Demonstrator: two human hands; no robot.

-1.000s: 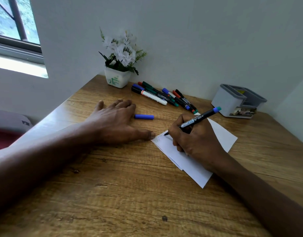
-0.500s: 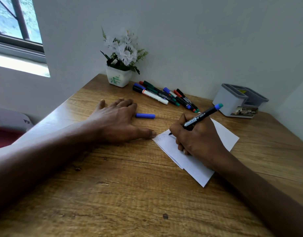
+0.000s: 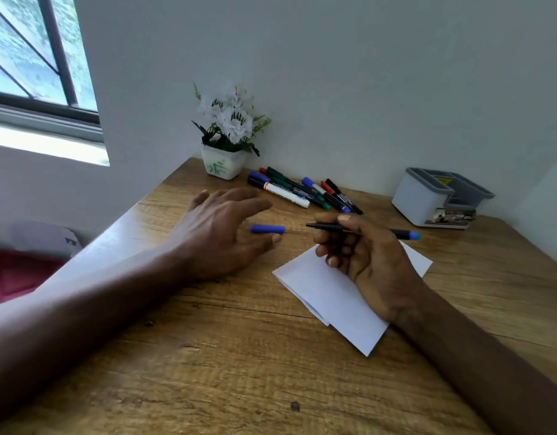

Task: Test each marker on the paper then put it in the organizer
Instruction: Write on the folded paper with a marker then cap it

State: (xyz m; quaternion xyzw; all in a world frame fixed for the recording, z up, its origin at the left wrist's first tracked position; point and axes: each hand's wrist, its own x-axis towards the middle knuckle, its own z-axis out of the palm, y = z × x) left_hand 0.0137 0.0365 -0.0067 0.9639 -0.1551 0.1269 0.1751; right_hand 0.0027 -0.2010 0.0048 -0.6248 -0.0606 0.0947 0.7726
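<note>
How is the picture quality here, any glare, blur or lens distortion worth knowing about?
Head view: daylight from the window blows out the sill and lays a pale sheen on the left forearm; head view: the left hand looks slightly soft, the loose markers and organizer fairly sharp; head view: the wide-angle lens stretches the lower corners.

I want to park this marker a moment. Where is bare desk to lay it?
Bare desk lies at the near edge, below the paper, and at right, between paper and organizer. Crowded at the back: pot, marker pile, and the cap by the left hand.
</note>
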